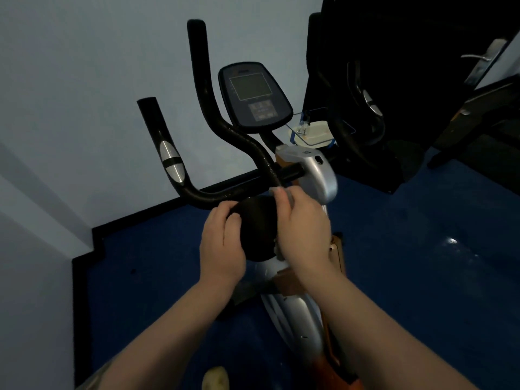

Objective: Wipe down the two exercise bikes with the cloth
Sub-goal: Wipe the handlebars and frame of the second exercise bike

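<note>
A person's left hand and right hand both clutch a dark cloth, bunched between them just below the black handlebar of a silver exercise bike standing on a blue floor. The right fingers reach up to the bar's centre. The bike's console tilts above, its screen dark. A second bike, barely visible in shadow, stands at the right, near a door handle.
</note>
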